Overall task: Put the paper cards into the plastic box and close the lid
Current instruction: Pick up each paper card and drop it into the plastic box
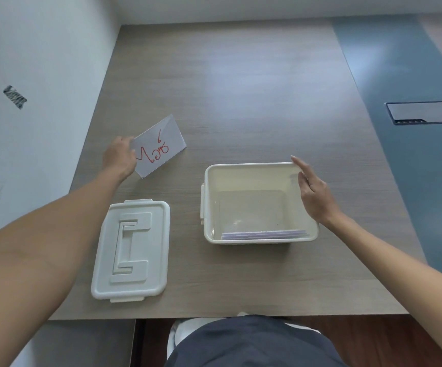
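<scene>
A white folded paper card (161, 147) with red handwriting is tilted up at the far left of the table, and my left hand (119, 157) grips its left edge. The cream plastic box (209, 197) stands open in the middle, with a few white cards (263, 234) lying flat against its near wall. My right hand (316, 194) hovers at the box's right rim, fingers apart and holding nothing. The white lid (132, 250) lies flat on the table to the left of the box, top side up.
The wooden table (241, 88) meets a white wall on the left. A blue strip with a recessed cable hatch (425, 112) runs along the table's right side. The table's near edge is just in front of my body.
</scene>
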### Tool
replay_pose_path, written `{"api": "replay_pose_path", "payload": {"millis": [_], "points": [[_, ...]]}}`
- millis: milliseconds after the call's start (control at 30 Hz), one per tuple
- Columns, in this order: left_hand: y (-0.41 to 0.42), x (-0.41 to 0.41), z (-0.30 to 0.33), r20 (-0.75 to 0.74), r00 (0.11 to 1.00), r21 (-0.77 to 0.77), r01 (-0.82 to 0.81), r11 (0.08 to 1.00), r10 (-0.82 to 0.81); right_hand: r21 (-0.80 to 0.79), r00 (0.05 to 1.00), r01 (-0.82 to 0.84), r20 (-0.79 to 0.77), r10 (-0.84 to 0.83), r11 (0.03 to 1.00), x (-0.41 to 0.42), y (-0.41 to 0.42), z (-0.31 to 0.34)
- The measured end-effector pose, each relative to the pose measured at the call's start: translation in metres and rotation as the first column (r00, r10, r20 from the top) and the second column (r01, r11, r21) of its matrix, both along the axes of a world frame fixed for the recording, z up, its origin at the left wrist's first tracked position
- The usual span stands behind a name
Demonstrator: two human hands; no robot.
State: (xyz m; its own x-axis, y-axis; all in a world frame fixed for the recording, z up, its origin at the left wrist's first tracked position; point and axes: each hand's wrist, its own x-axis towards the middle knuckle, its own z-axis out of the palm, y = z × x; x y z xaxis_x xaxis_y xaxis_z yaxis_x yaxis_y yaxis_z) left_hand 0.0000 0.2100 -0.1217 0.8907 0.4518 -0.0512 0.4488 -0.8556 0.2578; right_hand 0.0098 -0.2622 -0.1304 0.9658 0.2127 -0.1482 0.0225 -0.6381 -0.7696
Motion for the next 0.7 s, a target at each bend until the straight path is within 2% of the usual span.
{"api": "replay_pose_path", "payload": {"millis": [167,267,500,700], "points": [[-0.009,0.001,0.013,0.103,0.986,-0.162,-0.117,0.98,0.134,0.015,1.0,0.021,0.004,-0.021,1.0,-0.001,0.001,0.004],[-0.022,-0.001,0.018,0.125,0.98,-0.184,-0.127,0.975,0.152,0.032,0.999,0.032,-0.003,-0.032,0.999,-0.003,0.003,0.008],[-0.056,-0.002,0.04,0.216,0.972,-0.229,-0.039,0.973,0.089,0.043,0.999,0.035,0.0,-0.035,0.998,-0.003,0.002,0.007],[-0.087,-0.009,0.071,0.384,0.923,-0.2,0.119,0.973,-0.034,0.039,1.0,0.027,0.001,-0.028,0.999,-0.003,0.001,0.006]]}}
